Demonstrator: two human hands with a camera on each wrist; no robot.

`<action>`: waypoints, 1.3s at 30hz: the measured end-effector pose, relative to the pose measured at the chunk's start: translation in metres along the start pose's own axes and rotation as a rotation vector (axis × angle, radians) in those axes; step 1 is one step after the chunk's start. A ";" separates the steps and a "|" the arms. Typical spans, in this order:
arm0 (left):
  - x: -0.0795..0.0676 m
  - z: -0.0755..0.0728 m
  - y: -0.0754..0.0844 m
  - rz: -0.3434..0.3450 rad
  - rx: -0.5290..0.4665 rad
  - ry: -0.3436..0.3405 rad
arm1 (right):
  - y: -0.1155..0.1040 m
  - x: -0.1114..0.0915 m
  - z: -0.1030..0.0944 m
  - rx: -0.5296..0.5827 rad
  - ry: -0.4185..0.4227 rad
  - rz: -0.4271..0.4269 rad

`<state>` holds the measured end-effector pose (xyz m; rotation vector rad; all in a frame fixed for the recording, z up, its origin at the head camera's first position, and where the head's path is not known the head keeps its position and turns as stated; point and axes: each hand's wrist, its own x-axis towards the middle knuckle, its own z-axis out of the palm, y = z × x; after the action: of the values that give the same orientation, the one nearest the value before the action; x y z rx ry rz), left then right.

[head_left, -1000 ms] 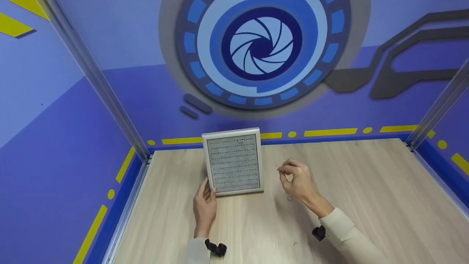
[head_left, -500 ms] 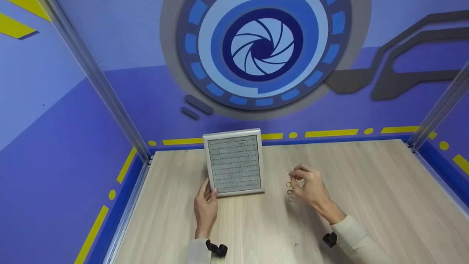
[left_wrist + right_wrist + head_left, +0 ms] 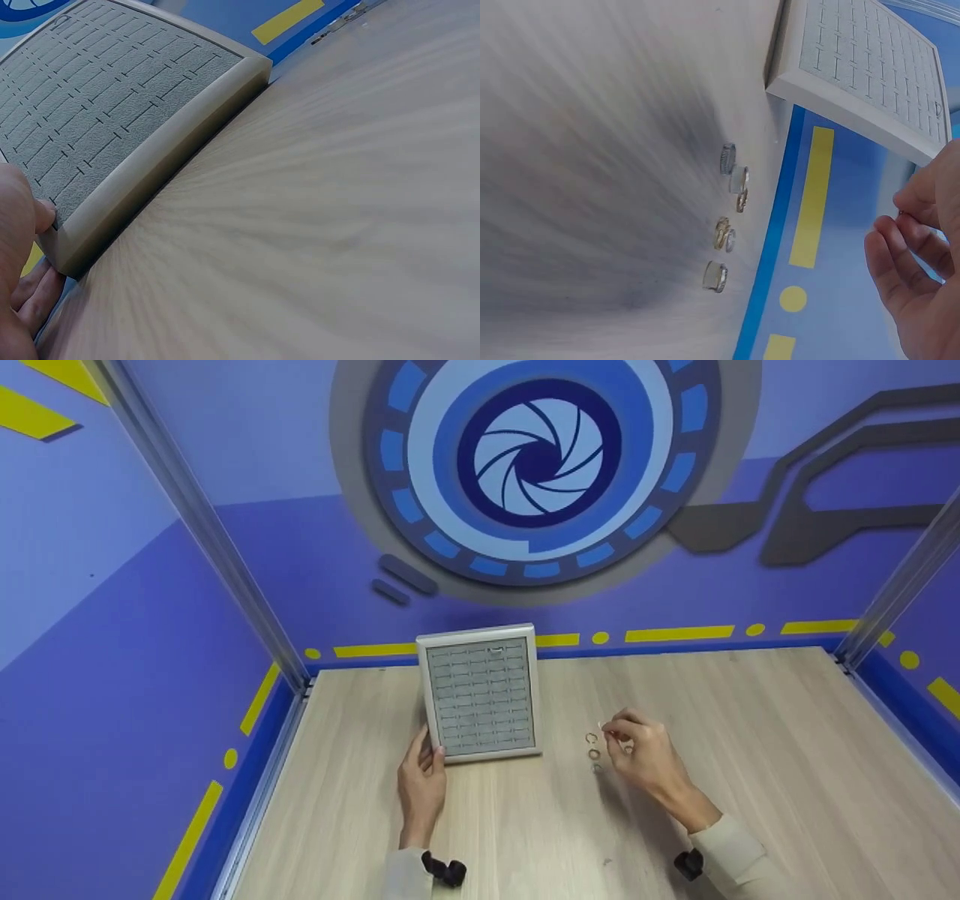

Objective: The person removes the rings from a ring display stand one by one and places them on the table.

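A ring display board (image 3: 484, 697) with a pale frame and grey slotted padding leans back on the wooden table. One silvery ring (image 3: 496, 650) sits in a slot of its top row. My left hand (image 3: 421, 787) grips the board's lower left corner, thumb on the front and fingers behind, as the left wrist view shows. To the board's right, my right hand (image 3: 646, 754) is above the table, thumb and index finger pinching a small thin ring, mostly hidden by the fingertips. Near it lie several loose rings, among them a gold-toned ring (image 3: 594, 754) and a wide silvery ring (image 3: 715, 277).
The wooden table (image 3: 765, 750) meets a blue printed back wall (image 3: 300, 562) with yellow marks (image 3: 679, 634). A metal post (image 3: 195, 525) stands at each rear corner. Black wrist cameras (image 3: 444, 870) sit at both sleeves.
My right hand has moved right and toward me, away from the board, with the small ring at its fingertips. More loose rings now show beside it. The left hand and board stay put.
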<state>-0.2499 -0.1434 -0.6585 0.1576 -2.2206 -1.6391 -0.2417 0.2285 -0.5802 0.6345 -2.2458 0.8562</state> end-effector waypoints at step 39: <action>-0.001 -0.001 0.002 -0.021 0.026 -0.010 | 0.019 -0.041 -0.004 -0.149 -0.171 0.173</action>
<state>-0.2486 -0.1432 -0.6568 0.1809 -2.2560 -1.6265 -0.2241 0.2531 -0.6149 0.4640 -2.5213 0.7312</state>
